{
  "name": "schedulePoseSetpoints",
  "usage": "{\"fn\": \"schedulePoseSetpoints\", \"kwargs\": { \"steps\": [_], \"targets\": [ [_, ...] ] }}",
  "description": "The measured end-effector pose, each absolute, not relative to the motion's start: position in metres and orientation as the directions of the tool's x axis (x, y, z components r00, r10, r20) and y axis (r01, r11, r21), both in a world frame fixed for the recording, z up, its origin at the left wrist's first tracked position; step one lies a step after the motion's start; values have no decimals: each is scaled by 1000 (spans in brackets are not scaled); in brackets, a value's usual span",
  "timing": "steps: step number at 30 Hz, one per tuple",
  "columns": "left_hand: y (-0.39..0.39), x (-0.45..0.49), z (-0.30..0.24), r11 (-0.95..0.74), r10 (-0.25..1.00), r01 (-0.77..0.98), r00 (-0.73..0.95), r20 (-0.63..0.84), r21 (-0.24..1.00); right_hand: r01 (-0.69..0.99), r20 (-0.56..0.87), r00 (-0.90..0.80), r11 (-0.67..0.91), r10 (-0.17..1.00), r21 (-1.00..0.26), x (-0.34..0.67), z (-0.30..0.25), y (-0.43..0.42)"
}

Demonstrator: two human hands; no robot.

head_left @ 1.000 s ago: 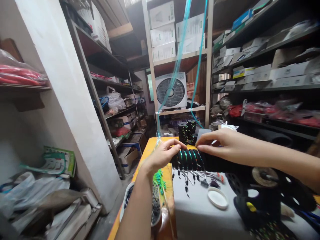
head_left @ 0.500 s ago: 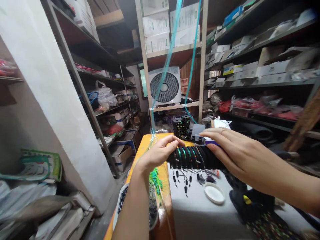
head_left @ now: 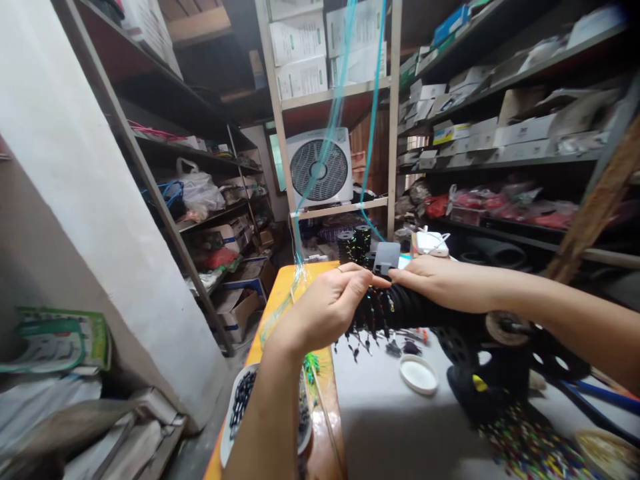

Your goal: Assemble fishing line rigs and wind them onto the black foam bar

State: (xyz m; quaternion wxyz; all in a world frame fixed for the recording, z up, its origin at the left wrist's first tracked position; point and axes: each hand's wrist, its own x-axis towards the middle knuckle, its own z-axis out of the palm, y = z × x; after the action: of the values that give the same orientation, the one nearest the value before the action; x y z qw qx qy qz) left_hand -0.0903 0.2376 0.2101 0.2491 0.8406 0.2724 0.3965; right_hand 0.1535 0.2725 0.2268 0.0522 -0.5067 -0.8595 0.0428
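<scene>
A row of black spools wound with green line (head_left: 385, 308) sits on a horizontal black roller above the table. My left hand (head_left: 327, 305) closes over the row's left end, thumb and fingers pinching at a spool. My right hand (head_left: 440, 281) lies curled over the top of the row from the right and grips it. Small dark weights and hooks (head_left: 373, 340) dangle under the spools. Teal lines (head_left: 330, 127) run up from the table's far left corner toward the ceiling.
A white lid (head_left: 419, 373) lies on the grey table cover (head_left: 395, 427). A bowl of dark beads (head_left: 240, 407) sits at the table's left edge. Stacked black spools (head_left: 353, 245) and a white fan (head_left: 319, 168) stand behind. Metal shelves with boxes line both sides.
My left hand slid right over the spools' left end and closed tighter. My right hand dropped from hovering flat to gripping the row. The view shifted right and slightly down.
</scene>
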Motion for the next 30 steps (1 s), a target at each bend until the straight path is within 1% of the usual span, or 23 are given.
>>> {"fn": "schedulePoseSetpoints", "kwargs": {
  "steps": [3,5,6,8,10,11,12,13,14,15,16,18,21,24,27,30],
  "targets": [
    [233,-92,214,-744,643,313,576,505,591,860,45,-489,491,871,-141,151,232,279],
    [233,-95,216,-744,642,341,602,475,575,851,111,-491,503,864,-152,148,236,278],
    [233,-97,216,-744,642,350,611,462,570,845,169,-487,511,857,-156,147,237,274],
    [234,-99,216,-744,639,355,627,446,566,833,340,-463,533,818,-148,146,237,256],
    [235,-100,215,-746,635,354,635,440,565,820,545,-417,560,728,-121,150,228,225],
    [236,-100,215,-747,634,356,635,442,561,806,618,-400,581,676,-113,154,219,207],
    [237,-101,215,-749,635,361,632,444,555,787,653,-399,606,643,-115,160,207,187],
    [237,-101,215,-749,637,369,628,446,550,766,667,-409,632,622,-120,168,193,169],
    [238,-101,215,-747,642,376,623,447,549,743,621,-447,654,644,-144,177,176,152],
    [238,-101,215,-743,647,379,619,445,552,724,543,-482,662,687,-194,187,157,138],
    [238,-101,215,-739,650,379,617,442,557,733,484,-472,633,737,-249,198,139,126],
    [239,-102,216,-734,653,371,618,438,569,765,436,-443,584,783,-271,218,104,112],
    [239,-104,217,-729,649,383,651,393,567,818,440,-353,500,826,-284,243,69,103],
    [239,-105,219,-719,652,406,673,348,564,858,486,-246,421,839,-292,255,46,98],
    [240,-105,219,-720,649,388,670,360,575,873,553,-157,377,818,-310,257,25,96],
    [242,-105,217,-744,623,358,676,394,564,862,579,-106,365,808,-351,253,7,97]
  ]
}}
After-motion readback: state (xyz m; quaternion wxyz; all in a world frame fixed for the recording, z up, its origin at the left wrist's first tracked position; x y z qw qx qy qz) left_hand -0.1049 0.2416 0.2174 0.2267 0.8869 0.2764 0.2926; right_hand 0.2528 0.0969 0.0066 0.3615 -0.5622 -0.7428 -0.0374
